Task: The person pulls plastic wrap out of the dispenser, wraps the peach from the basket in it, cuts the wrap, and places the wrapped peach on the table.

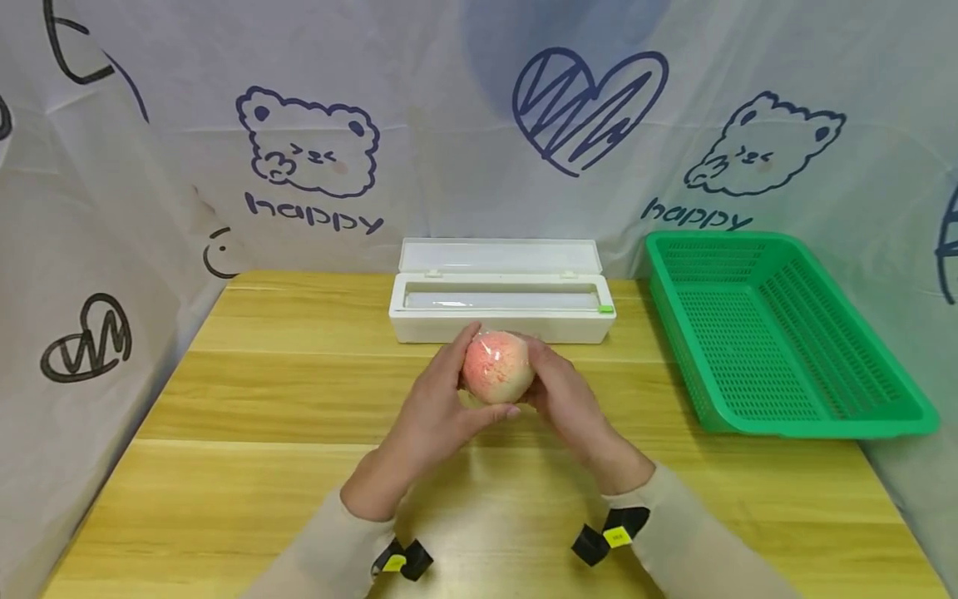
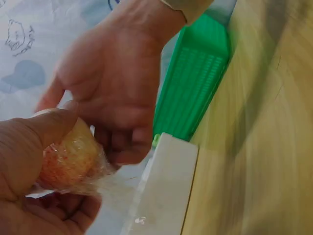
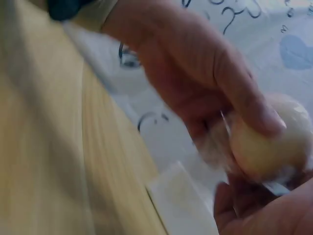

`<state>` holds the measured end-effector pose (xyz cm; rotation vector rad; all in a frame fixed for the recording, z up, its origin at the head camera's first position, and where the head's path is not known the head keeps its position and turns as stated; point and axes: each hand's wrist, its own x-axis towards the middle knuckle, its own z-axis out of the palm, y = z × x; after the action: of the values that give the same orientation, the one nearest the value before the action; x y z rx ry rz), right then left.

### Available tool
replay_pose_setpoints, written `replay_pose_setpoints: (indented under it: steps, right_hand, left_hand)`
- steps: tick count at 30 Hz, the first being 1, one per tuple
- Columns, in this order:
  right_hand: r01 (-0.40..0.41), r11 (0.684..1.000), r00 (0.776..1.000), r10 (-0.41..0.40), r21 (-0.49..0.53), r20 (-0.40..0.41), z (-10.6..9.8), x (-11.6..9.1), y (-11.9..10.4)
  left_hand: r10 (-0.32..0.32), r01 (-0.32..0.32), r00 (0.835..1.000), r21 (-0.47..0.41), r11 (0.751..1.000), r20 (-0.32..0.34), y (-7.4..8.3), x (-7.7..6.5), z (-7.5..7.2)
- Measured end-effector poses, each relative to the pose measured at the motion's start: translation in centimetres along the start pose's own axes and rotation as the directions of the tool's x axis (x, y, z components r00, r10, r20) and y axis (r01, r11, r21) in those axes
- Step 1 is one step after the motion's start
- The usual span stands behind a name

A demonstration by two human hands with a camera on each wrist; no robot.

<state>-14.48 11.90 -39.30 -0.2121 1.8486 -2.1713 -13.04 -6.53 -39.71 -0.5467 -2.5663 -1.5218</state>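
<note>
Pink-and-cream peach (image 1: 497, 368), wrapped in clear film (image 2: 105, 178), sits between both hands, held up over the table. Left hand (image 1: 437, 403) grips its left side, thumb across the near side, fingers round the far side. Right hand (image 1: 565, 403) has it from the right, thumb pressed on the surface, fingers curled in below; loose film bunches by those fingers. Both sleeves (image 1: 322, 541) cream, small black blocks (image 1: 417, 560) with yellow labels at the wrists.

Just beyond the fingertips: white box (image 1: 501, 327), lid (image 1: 500, 255) up at the back, pale roll (image 1: 501, 301) inside, green tab (image 1: 606, 309) at the right end of the front edge. Well right of the right hand: green basket (image 1: 816, 428), perforated. Under the hands: wood-grain table (image 1: 299, 399). Past the box: white cloth (image 1: 449, 125) with bear heads, a heart and "happy" in dark line.
</note>
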Motion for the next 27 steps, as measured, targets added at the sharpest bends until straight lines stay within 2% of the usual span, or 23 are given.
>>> replay_pose_setpoints:
  steps: [2, 4, 6, 8, 12, 15, 19, 22, 27]
  right_hand:
    - [-0.048, 0.991, 0.994, 0.059, 0.122, -0.092, 0.7, 0.1, 0.2]
    - [-0.054, 0.966, 0.975, 0.105, 0.251, -0.196, 1.4, 0.3, 0.3]
    - [-0.050, 0.948, 0.951, 0.142, 0.313, -0.276, 2.0, 0.4, 0.4]
    - [-0.043, 0.939, 0.933, 0.159, 0.340, -0.323, 2.3, 0.4, 0.3]
    - [-0.076, 0.916, 0.930, 0.208, 0.393, -0.304, 2.0, 0.5, 0.1]
    - [-0.110, 0.899, 0.939, 0.234, 0.424, -0.253, 1.7, 0.5, 0.1]
    - [-0.129, 0.899, 0.950, 0.233, 0.418, -0.209, 1.7, 0.6, 0.1]
    - [-0.134, 0.911, 0.940, 0.241, 0.390, -0.240, 2.0, 0.6, 0.2]
    - [-0.091, 0.933, 0.909, 0.221, 0.349, -0.355, 2.3, 0.6, 0.3]
  left_hand:
    - [0.005, -0.006, 1.000, 0.027, 1.000, 0.016, 0.3, -0.1, 0.3]
    - [0.028, -0.028, 1.000, 0.046, 0.999, 0.002, 0.4, -0.2, 0.7]
    - [0.061, -0.059, 0.998, 0.076, 0.995, -0.024, 0.4, -0.4, 1.1]
    - [0.094, -0.089, 0.994, 0.102, 0.991, -0.049, 0.4, -0.6, 1.3]
    - [0.152, -0.140, 0.986, 0.145, 0.979, -0.076, 0.4, -0.8, 1.3]
    - [0.159, -0.145, 0.984, 0.157, 0.977, -0.080, 0.2, -0.8, 1.4]
    - [0.175, -0.160, 0.982, 0.186, 0.970, -0.072, -0.1, -0.8, 1.5]
    - [0.217, -0.202, 0.975, 0.237, 0.950, -0.038, -0.2, -0.8, 1.7]
    - [0.294, -0.280, 0.956, 0.297, 0.913, 0.001, -0.2, -0.9, 1.8]
